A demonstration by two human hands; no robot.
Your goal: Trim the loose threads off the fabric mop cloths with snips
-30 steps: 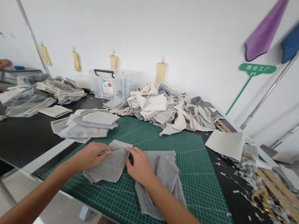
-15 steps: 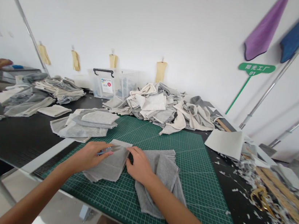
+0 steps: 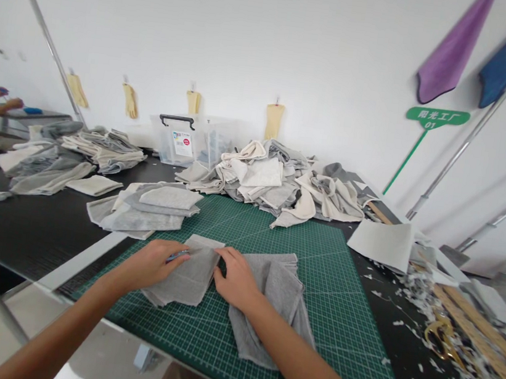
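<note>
My left hand (image 3: 157, 264) is closed around small blue thread snips (image 3: 178, 255), its fingers over the near layer of a grey cloth (image 3: 190, 277). The snips' blades are hard to make out against the fabric. My right hand (image 3: 236, 277) pinches the upper right corner of that same cloth between thumb and fingers. The cloth lies in a short stack on the green cutting mat (image 3: 333, 324). Just right of it, partly under my right wrist, rests a folded darker grey cloth (image 3: 279, 292).
A cloth stack (image 3: 152, 207) lies at the mat's left edge, and a large cloth heap (image 3: 259, 175) behind it. A clear plastic box (image 3: 179, 142) stands by the wall. Gold-handled scissors (image 3: 441, 338), wooden strips (image 3: 480, 334) and scraps lie right. A co-worker's hands (image 3: 12, 103) show far left.
The snips' blades, visible over the cloth before, hardly show now. My right hand keeps its pinch in place. Both of the co-worker's hands now show, held apart.
</note>
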